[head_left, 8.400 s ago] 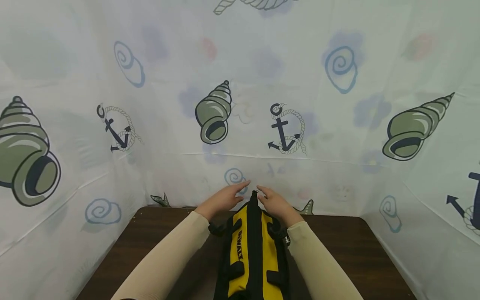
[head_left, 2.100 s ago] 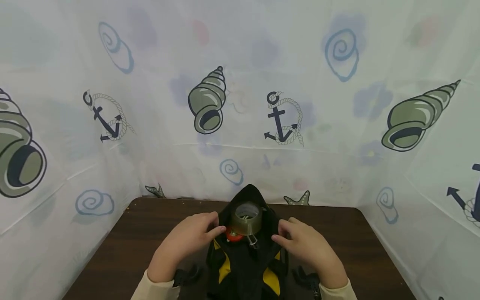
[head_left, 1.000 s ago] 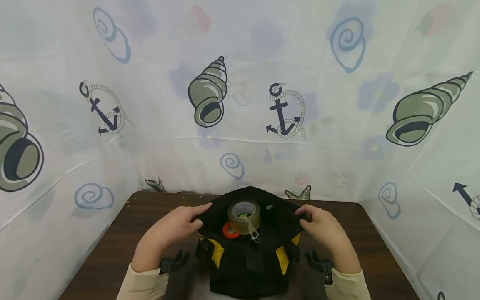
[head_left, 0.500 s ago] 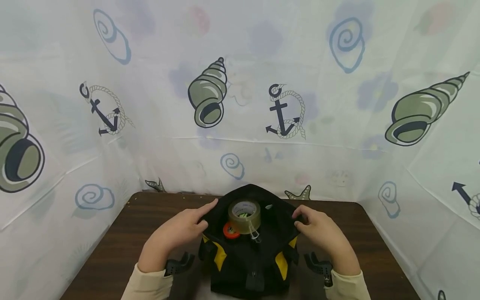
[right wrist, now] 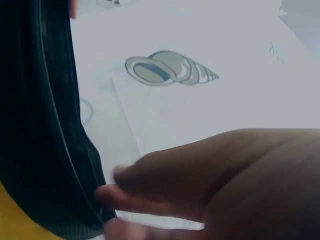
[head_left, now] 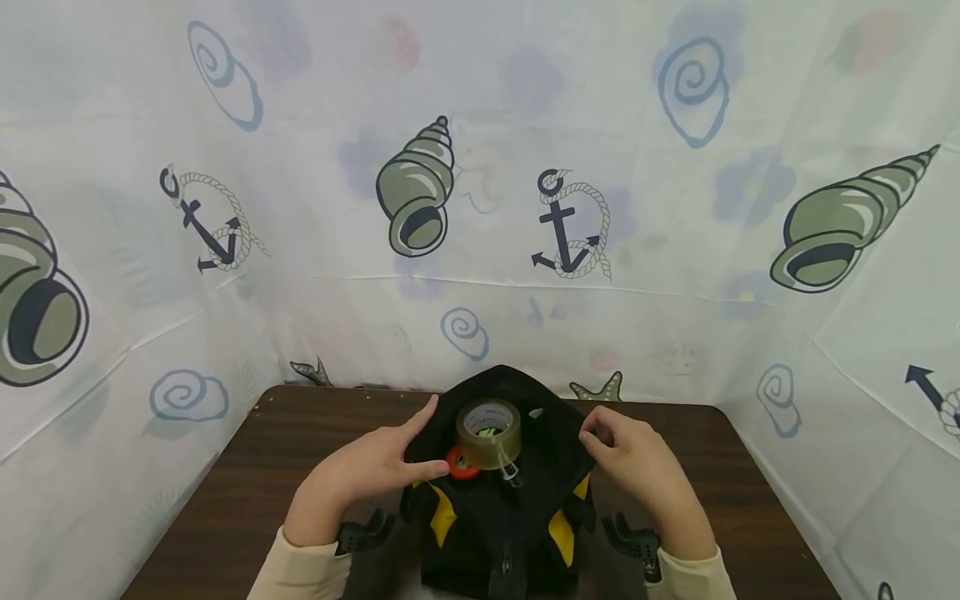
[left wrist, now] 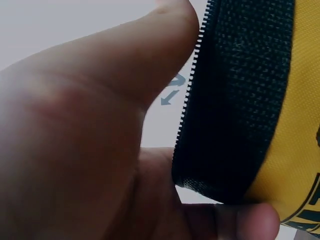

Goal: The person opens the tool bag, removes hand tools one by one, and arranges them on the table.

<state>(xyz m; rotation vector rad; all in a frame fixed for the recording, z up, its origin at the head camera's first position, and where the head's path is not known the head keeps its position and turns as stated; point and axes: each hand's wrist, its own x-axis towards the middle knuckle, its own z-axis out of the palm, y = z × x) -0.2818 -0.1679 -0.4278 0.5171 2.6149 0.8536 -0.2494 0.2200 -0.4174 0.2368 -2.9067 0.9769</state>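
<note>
A black and yellow tool bag (head_left: 487,533) stands with its mouth spread. At the mouth, a roll of packing tape (head_left: 489,450) shows above a round red item (head_left: 461,464) and a small shiny clip-like piece (head_left: 510,473). My left hand (head_left: 367,471) rests at the left rim, its forefinger along the edge and its thumb stretched towards the red item. The left wrist view shows the zip edge (left wrist: 187,105) between that hand's thumb and fingers. My right hand (head_left: 637,454) pinches the right rim with thumb and forefinger; in the right wrist view its fingertips (right wrist: 107,195) meet the black edge.
The bag stands on a dark brown wooden table (head_left: 247,500). White cloth (head_left: 487,225) printed with shells and anchors rises behind and on both sides. Each wrist has a black strap-mounted device (head_left: 633,537).
From a closed, upright bag, the mouth has been pulled wide, showing the tape roll. Over the last second it has narrowed slightly, and my left thumb has stretched out over the opening.
</note>
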